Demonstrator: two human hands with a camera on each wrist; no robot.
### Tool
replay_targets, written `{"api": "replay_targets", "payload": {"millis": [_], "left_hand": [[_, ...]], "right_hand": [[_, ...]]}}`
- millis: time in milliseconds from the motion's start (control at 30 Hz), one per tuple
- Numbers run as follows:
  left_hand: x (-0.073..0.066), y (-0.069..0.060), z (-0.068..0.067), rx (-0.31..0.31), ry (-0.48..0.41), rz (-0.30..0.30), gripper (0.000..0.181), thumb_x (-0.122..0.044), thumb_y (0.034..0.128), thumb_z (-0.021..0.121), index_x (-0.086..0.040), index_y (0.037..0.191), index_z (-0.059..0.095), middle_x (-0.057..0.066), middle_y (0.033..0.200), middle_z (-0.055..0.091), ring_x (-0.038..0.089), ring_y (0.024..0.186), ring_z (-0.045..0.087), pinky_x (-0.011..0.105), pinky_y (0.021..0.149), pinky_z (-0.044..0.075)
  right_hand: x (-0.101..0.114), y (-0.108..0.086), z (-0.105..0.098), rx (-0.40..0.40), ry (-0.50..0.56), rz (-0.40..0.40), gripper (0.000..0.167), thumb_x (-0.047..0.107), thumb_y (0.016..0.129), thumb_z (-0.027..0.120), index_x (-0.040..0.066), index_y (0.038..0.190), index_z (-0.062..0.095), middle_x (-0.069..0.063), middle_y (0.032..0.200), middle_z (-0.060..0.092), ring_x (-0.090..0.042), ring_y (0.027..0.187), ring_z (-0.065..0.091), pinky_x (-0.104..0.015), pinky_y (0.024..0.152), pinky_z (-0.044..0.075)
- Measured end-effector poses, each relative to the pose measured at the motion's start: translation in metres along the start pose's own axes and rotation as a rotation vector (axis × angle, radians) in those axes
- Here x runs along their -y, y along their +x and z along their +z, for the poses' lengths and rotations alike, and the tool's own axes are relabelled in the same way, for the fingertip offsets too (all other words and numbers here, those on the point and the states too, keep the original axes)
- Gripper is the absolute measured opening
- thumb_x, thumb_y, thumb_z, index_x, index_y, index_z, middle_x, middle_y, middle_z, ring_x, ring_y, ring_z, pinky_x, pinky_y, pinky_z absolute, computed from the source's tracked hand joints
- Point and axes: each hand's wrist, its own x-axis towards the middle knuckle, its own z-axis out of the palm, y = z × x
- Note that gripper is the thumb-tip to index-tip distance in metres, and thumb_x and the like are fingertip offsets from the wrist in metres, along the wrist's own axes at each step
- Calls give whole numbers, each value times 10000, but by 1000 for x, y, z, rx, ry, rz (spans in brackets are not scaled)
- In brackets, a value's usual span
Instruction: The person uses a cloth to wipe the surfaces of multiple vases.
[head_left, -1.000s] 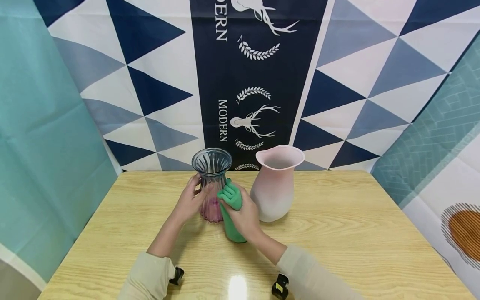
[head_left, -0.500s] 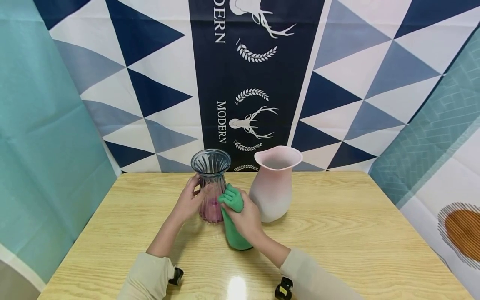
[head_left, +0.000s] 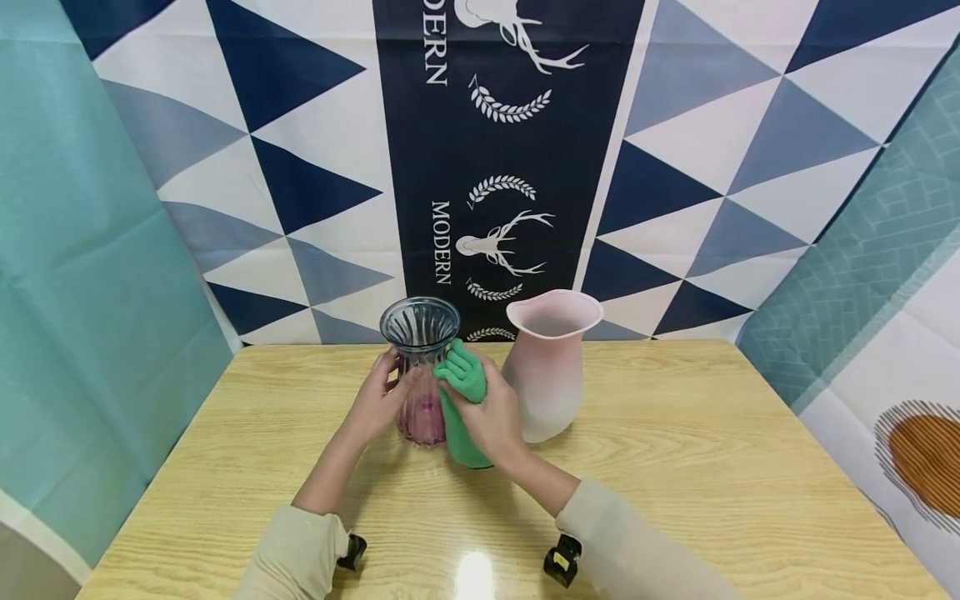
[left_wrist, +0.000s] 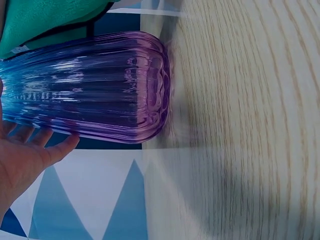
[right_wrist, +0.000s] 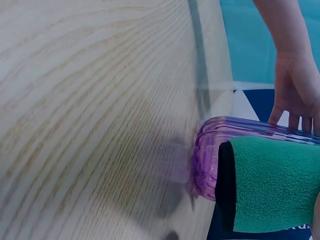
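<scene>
A ribbed glass vase (head_left: pixel 423 414), smoky blue at the flared top and pink-purple at the base, stands upright on the table. My left hand (head_left: pixel 377 400) grips its left side around the middle, thumb toward me. My right hand (head_left: pixel 497 417) holds a bunched green cloth (head_left: pixel 463 379) against the vase's right side, and its lower part hangs down. In the right wrist view the fuzzy green cloth (right_wrist: pixel 275 185) with its dark edging covers part of the vase (right_wrist: pixel 206 160). Fingers of the left hand (left_wrist: pixel 25 160) lie along the glass in the left wrist view.
A pink-to-white vase (head_left: pixel 553 383) with a wavy rim stands just behind and right of my right hand. The light wooden table (head_left: pixel 675 467) extends to both sides. A patterned cloth backdrop (head_left: pixel 517 150) hangs behind its far edge.
My right hand and the green cloth dipped slightly, then rose along the glass vase's side, toward its neck. The left hand and both vases have stayed in place.
</scene>
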Motion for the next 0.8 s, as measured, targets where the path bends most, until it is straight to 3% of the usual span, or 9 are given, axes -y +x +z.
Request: {"api": "replay_targets", "payload": {"millis": [500,800], "left_hand": [[-9,-1,-1,24,1,-21,573,-193,992,456,-25,1478,203,262,1484,243,436,1354,297,559,1067,336],[2,0,2,4,-11,24,592,-274,987,467,-83,1482,203,209,1492,271,399,1355,320,561,1065,339]], "right_hand": [[-11,-12,6,85,-122,72,547,293,789,751,156,1278,547,-66,1196,650,-241,1071,626,-413,903,505],[-18,-23,7,113,-170,101,525,307,807,732,147,1273,550,-73,1167,663,-252,1030,641,-419,862,519]]}}
